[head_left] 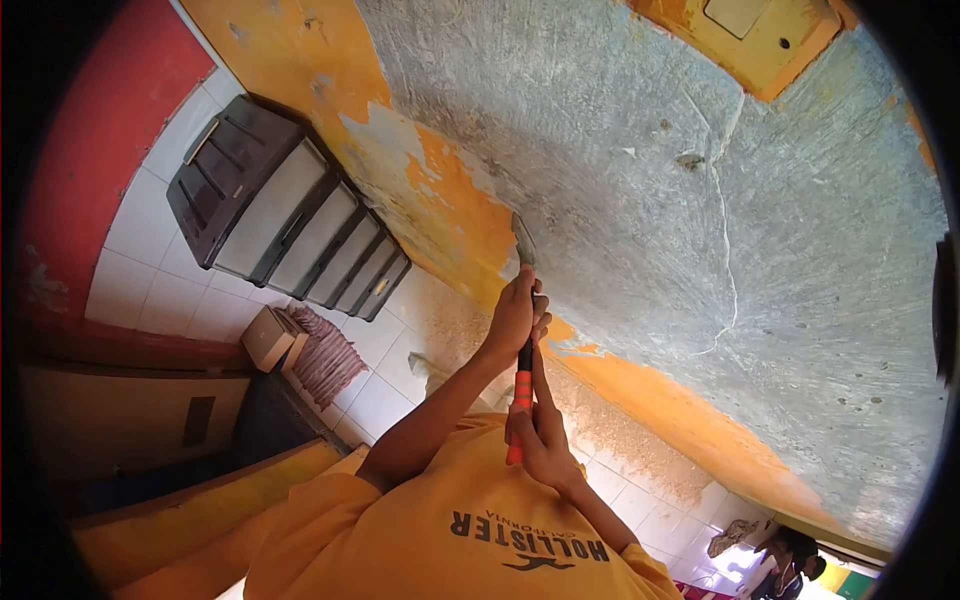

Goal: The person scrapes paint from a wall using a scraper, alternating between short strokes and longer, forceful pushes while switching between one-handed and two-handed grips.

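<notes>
My left hand [515, 318] is wrapped round the black upper part of a scraper's handle. Lower down, my right hand [543, 445] grips the red and black lower handle. The scraper [525, 245] points up and away from me, its narrow metal blade touching the wall at the edge of the orange paint [475, 205]. To the right of the blade, the wall is bare grey plaster [620, 230] with a pale crack running down it. Ragged orange patches stay along the lower wall.
A dark plastic drawer unit [300, 215] stands against the wall at left. Near it lie a cardboard box [270, 338] and a ribbed mat [325, 355]. Paint flakes [620, 425] cover tiles along the wall. An orange switch box [755, 35] is above; a person [790, 562] is at lower right.
</notes>
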Motion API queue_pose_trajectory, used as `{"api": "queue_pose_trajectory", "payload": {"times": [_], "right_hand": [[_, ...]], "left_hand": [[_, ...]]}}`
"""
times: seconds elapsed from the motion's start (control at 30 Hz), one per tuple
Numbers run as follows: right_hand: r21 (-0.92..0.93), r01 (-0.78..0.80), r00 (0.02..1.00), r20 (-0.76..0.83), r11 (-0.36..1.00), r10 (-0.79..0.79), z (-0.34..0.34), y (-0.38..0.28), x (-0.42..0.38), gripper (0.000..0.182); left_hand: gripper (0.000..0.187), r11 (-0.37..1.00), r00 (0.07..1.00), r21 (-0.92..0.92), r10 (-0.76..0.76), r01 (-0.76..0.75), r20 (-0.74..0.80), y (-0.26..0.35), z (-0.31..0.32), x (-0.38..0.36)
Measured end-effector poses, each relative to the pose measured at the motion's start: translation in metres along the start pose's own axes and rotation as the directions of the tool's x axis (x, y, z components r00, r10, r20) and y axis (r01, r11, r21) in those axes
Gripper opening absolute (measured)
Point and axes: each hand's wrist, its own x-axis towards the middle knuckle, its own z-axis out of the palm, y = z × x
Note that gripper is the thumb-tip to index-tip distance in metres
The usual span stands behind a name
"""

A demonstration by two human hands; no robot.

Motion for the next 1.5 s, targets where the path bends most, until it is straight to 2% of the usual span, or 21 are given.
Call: {"api": "queue_pose_trajectory", "payload": {"times": [0.17, 0.33, 0.43, 0.53, 0.57, 0.67, 0.77, 0.97, 1.07, 1.17, 1.3, 1.43, 1.5], "right_hand": [[0.051, 0.013, 1.000, 0.000, 0.999, -0.013, -0.001, 0.005, -0.001, 0.074], [0.090, -0.047, 0.998, 0.034, 0.995, 0.044, -0.010, -0.003, -0.001, 0.074], [0.096, -0.023, 1.000, 0.001, 0.995, 0.023, -0.008, 0.003, -0.009, 0.071], [0.121, -0.012, 1.000, -0.011, 0.993, 0.013, -0.010, -0.010, -0.002, 0.068], [0.146, -0.009, 1.000, 0.020, 0.989, 0.006, -0.013, -0.004, 0.004, 0.067], [0.152, -0.050, 0.998, 0.036, 0.987, 0.045, -0.011, -0.006, 0.002, 0.067], [0.149, 0.009, 1.000, -0.030, 0.989, -0.004, -0.007, -0.003, -0.008, 0.068], [0.194, -0.035, 0.999, 0.005, 0.980, 0.035, -0.008, -0.006, -0.002, 0.069], [0.147, -0.017, 0.999, -0.038, 0.989, 0.023, -0.007, -0.005, -0.007, 0.069], [0.213, -0.080, 0.997, 0.024, 0.974, 0.077, -0.013, -0.015, 0.002, 0.069], [0.201, -0.015, 0.999, -0.039, 0.980, 0.023, -0.011, 0.002, -0.006, 0.069], [0.261, -0.057, 0.998, -0.025, 0.964, 0.065, -0.011, -0.008, -0.002, 0.068], [0.271, -0.052, 0.998, -0.014, 0.961, 0.058, -0.009, -0.006, -0.004, 0.068]], "left_hand": [[0.040, 0.999, 1.000, 0.035, 0.020, -0.019, -0.023, -0.006, 0.001, -0.002], [0.040, 0.998, 0.998, -0.002, 0.055, -0.055, -0.031, -0.005, 0.003, 0.005], [0.040, 0.996, 0.997, 0.074, 0.054, -0.050, -0.048, -0.011, 0.005, 0.002], [0.041, 0.997, 0.996, 0.046, 0.067, -0.064, -0.066, -0.003, 0.008, 0.007], [0.041, 0.998, 0.996, -0.014, 0.060, -0.061, -0.068, 0.002, 0.004, 0.013], [0.037, 0.996, 0.994, 0.024, 0.090, -0.088, -0.066, 0.000, -0.003, 0.013], [0.035, 0.998, 0.997, 0.050, 0.053, -0.050, -0.057, -0.003, 0.008, 0.005], [0.040, 0.996, 0.994, 0.044, 0.082, -0.079, -0.071, -0.005, 0.003, 0.009], [0.037, 0.999, 0.999, 0.037, 0.023, -0.021, -0.046, -0.006, 0.010, 0.005], [0.041, 0.997, 0.995, 0.033, 0.070, -0.068, -0.069, 0.000, 0.007, 0.011], [0.033, 0.998, 0.997, 0.037, 0.060, -0.058, -0.055, -0.008, 0.007, 0.009], [0.036, 0.999, 0.996, -0.008, 0.033, -0.033, -0.081, -0.001, 0.004, 0.013], [0.035, 0.997, 0.996, 0.016, 0.072, -0.071, -0.061, -0.005, 0.001, 0.013]]}}
